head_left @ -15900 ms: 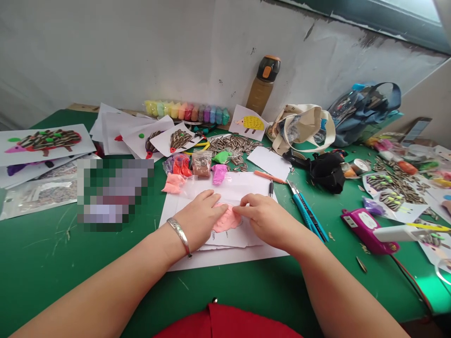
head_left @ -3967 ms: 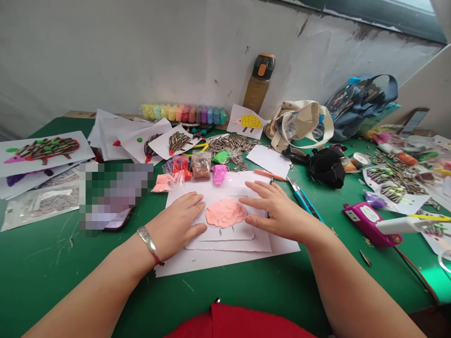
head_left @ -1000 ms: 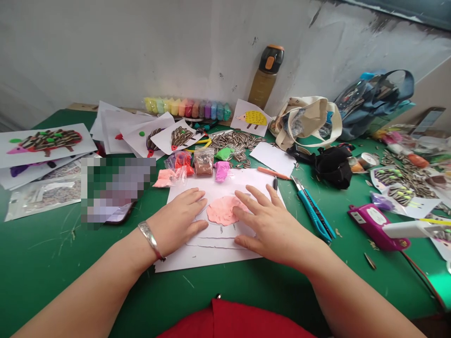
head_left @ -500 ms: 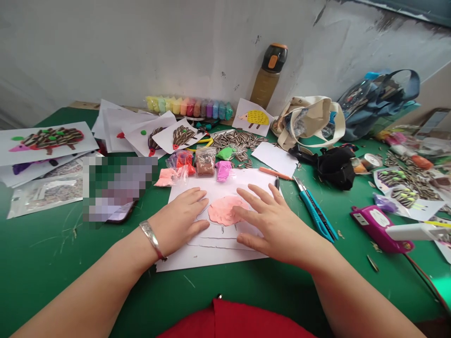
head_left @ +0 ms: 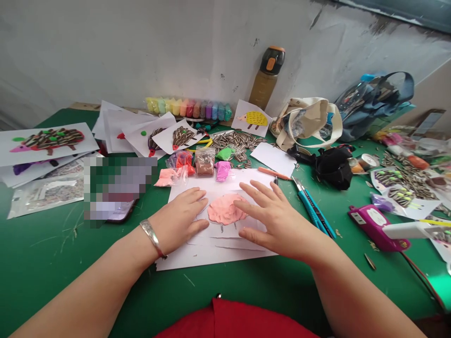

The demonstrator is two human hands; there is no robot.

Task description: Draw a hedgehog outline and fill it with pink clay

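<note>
A flattened, lumpy patch of pink modelling clay (head_left: 224, 209) lies on a small white paper (head_left: 214, 231), with short pencilled legs drawn below it. Under that paper are more white sheets (head_left: 176, 263). My left hand (head_left: 183, 219) rests on the paper at the clay's left, fingers stretched out and holding nothing. At the right side of the clay is my right hand (head_left: 269, 218), its fingers spread. One of its fingertips is at the clay's right edge; whether it presses cannot be told.
Behind the paper lie bagged clays (head_left: 205, 162) and sunflower seeds (head_left: 236, 143). A blue utility knife (head_left: 313, 209) and a magenta glue gun (head_left: 377, 227) are at right. Finished hedgehog pictures (head_left: 52, 143) and a phone (head_left: 121, 211) sit at left. A bottle (head_left: 266, 77) stands by the wall.
My right hand has shifted slightly right and up, uncovering more of the clay's right part. My left hand stays in place.
</note>
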